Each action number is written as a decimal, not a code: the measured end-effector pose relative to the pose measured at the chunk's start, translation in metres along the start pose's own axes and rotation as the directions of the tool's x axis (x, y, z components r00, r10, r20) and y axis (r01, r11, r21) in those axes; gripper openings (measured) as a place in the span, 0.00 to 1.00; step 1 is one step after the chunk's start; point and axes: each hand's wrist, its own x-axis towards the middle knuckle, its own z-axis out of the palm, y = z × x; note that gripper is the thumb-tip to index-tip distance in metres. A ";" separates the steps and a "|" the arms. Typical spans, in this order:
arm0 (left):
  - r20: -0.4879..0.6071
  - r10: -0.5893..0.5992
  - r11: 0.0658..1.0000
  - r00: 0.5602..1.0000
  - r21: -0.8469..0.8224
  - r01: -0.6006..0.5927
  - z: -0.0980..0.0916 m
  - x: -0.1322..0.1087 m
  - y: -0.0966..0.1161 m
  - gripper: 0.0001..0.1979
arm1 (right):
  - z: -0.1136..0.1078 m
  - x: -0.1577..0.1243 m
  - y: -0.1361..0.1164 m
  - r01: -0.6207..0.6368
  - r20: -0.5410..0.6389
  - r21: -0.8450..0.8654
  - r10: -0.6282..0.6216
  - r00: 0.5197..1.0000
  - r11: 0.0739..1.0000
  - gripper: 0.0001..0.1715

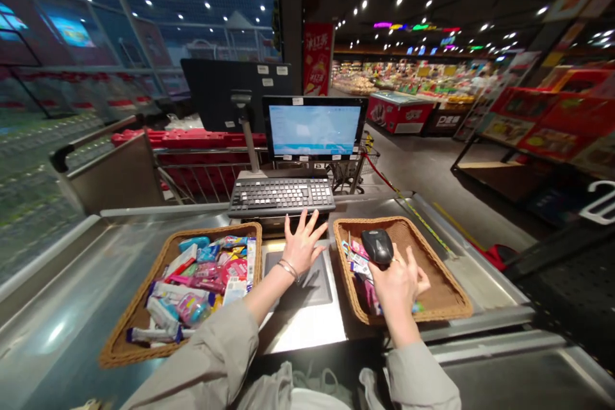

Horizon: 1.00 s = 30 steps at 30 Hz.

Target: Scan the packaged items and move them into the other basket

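My right hand [398, 280] is closed around a black handheld barcode scanner [377, 246], its rounded head pointing away from me. It hangs over the right wicker basket [439, 255], where several small wrapped packs [356, 261] lie along the left side. My left hand [302, 245] is spread open with nothing in it, fingertips close to the front edge of the black keyboard [281, 194]. Whether they touch it, I cannot tell. Beneath that hand is a flat counter plate [307, 285]. To its left, the other wicker basket [259, 250] holds many colourful wrapped snacks [206, 274].
A lit monitor [314, 130] stands behind the keyboard, beside a second screen [225, 93] seen from its back. The metal counter [62, 307] runs to both sides. Shopping carts [206, 170] are behind it, and red shelving [552, 109] rises at right.
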 end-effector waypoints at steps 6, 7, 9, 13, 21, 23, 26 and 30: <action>0.015 -0.148 0.988 0.989 0.052 0.147 -0.015 -0.029 -0.036 0.29 | 0.007 -0.001 -0.021 0.084 0.022 0.059 -0.085 0.996 0.995 0.29; 0.011 -0.173 0.983 0.985 0.060 0.172 -0.016 -0.034 -0.043 0.29 | 0.008 -0.002 -0.024 0.099 0.024 0.069 -0.100 0.995 0.993 0.28; 0.001 -0.225 0.971 0.974 0.077 0.224 -0.019 -0.045 -0.057 0.28 | 0.012 -0.003 -0.031 0.127 0.024 0.092 -0.130 0.991 0.988 0.26; -0.012 -0.322 0.940 0.947 0.115 0.321 -0.023 -0.066 -0.088 0.26 | 0.018 -0.007 -0.046 0.179 0.023 0.125 -0.183 0.983 0.976 0.25; 0.006 -0.430 0.889 0.903 0.179 0.422 -0.032 -0.105 -0.141 0.24 | 0.028 -0.019 -0.073 0.228 0.094 0.146 -0.243 0.966 0.963 0.24; 0.034 -0.425 0.891 0.905 0.192 0.411 -0.031 -0.113 -0.150 0.24 | 0.033 -0.021 -0.079 0.247 0.098 0.156 -0.263 0.960 0.956 0.24; 0.089 -0.396 0.906 0.914 0.203 0.372 -0.028 -0.122 -0.162 0.24 | 0.038 -0.026 -0.089 0.271 0.120 0.166 -0.292 0.949 0.948 0.26; 0.171 -0.354 0.926 0.920 0.204 0.318 -0.026 -0.128 -0.171 0.23 | 0.042 -0.035 -0.103 0.301 0.155 0.164 -0.325 0.933 0.939 0.26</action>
